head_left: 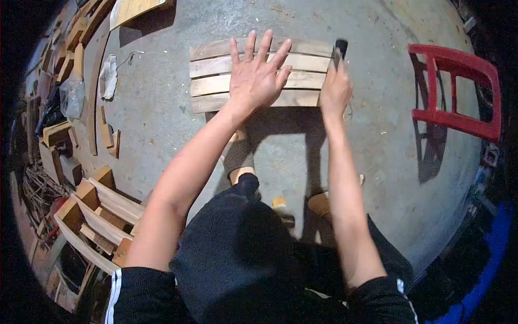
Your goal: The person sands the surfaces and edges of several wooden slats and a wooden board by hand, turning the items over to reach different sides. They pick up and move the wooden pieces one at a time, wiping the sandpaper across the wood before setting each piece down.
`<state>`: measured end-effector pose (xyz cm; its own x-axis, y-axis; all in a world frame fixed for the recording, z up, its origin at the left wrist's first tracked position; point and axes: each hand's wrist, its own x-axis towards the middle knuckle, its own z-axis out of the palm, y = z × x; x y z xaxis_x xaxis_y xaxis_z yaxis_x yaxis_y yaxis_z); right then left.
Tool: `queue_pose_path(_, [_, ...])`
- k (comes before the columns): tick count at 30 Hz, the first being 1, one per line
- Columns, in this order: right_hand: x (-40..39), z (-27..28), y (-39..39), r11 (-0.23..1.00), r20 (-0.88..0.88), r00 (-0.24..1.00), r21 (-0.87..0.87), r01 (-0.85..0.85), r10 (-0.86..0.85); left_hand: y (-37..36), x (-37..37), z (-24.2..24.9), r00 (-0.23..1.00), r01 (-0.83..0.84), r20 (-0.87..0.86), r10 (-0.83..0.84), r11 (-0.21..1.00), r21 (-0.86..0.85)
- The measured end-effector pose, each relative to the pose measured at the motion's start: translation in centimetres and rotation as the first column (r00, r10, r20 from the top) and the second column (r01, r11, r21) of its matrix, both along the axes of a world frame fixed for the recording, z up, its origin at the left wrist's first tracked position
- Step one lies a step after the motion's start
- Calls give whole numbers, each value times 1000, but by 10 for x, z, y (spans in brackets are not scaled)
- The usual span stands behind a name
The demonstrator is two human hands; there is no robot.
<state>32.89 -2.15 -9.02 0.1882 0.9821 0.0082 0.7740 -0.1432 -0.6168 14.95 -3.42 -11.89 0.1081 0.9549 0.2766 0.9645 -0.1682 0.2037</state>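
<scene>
A slatted wooden panel of several pale, slightly curved slats lies in front of me, above the floor. My left hand rests flat on its middle, fingers spread and pointing away from me. At the panel's right end, my right hand is closed around a dark-tipped tool, which is blurred, so its kind cannot be made out. The right hand is beside the slat ends. What supports the panel underneath is mostly hidden.
A red frame stands at the right. At lower left is another slatted wooden piece. Wood scraps, a plastic bag and a white crumpled item lie left. A wooden board is at the top left.
</scene>
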Motion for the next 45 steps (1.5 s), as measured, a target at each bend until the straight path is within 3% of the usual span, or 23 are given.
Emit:
queue_pose_path(2, [7, -15, -38, 974, -45, 998, 225, -35, 47, -3, -1, 0, 1000, 8, -24, -8, 1000, -23])
queue_pose_path(5, [17, -18, -89, 965, 26, 997, 250, -81, 77, -4, -1, -1, 999, 3, -34, -4, 1000, -28])
queue_pose_path(9, [13, -15, -36, 977, 3, 996, 193, -93, 94, -4, -1, -2, 999, 17, -46, -18, 1000, -14])
queue_pose_path(12, [4, -4, 23, 998, 55, 997, -29, -55, 57, -4, -1, -3, 999, 18, -36, -19, 999, -26])
queue_pose_path(13, [4, -6, 18, 998, 56, 997, -28, -59, 60, -5, -2, -2, 999, 14, -35, -15, 1000, -26])
queue_pose_path(16, [11, -17, -29, 978, -8, 998, 202, -60, 63, -2, -2, -1, 1000, 10, -26, -12, 999, -50])
queue_pose_path(19, [21, -19, -89, 974, -29, 997, 218, -63, 70, -6, -2, -5, 999, 12, -32, -14, 998, -64])
queue_pose_path(22, [21, -22, -75, 973, 38, 995, 209, -99, 93, -4, -3, -3, 999, 31, -8, -31, 999, -42])
queue_pose_path(26, [12, -15, 1, 970, 136, 986, 211, -122, 95, -4, -1, -2, 999, 16, -49, -18, 999, -47])
queue_pose_path(28, [11, -6, 15, 999, 241, 969, -2, -52, 51, -6, -1, -1, 999, 17, -37, -19, 998, -58])
queue_pose_path(29, [13, -6, 8, 998, 243, 968, 7, -61, 58, -5, -2, -2, 999, 19, -32, -21, 998, -67])
queue_pose_path(31, [18, -12, -43, 967, 148, 987, 235, -100, 66, -3, -3, -5, 999, 12, -39, -14, 998, -62])
queue_pose_path(32, [20, -17, -65, 969, 147, 987, 226, -101, 69, -4, -4, -5, 999, 13, -35, -15, 998, -62])
queue_pose_path(34, [23, -19, -101, 920, 252, 965, 353, -168, 79, -4, -2, -5, 999, 16, -49, -19, 998, -63])
queue_pose_path(39, [7, -30, -26, 913, 380, 919, 329, -240, 105, -3, 1, -5, 998, 15, -62, -17, 999, -33])
queue_pose_path(41, [0, -33, 9, 903, 258, 954, 354, -242, 155, -3, -1, -4, 998, 15, -60, -18, 999, -53])
queue_pose_path(45, [3, -27, -49, 920, 202, 961, 306, -244, 188, -2, -2, -3, 999, 15, -38, -17, 998, -60])
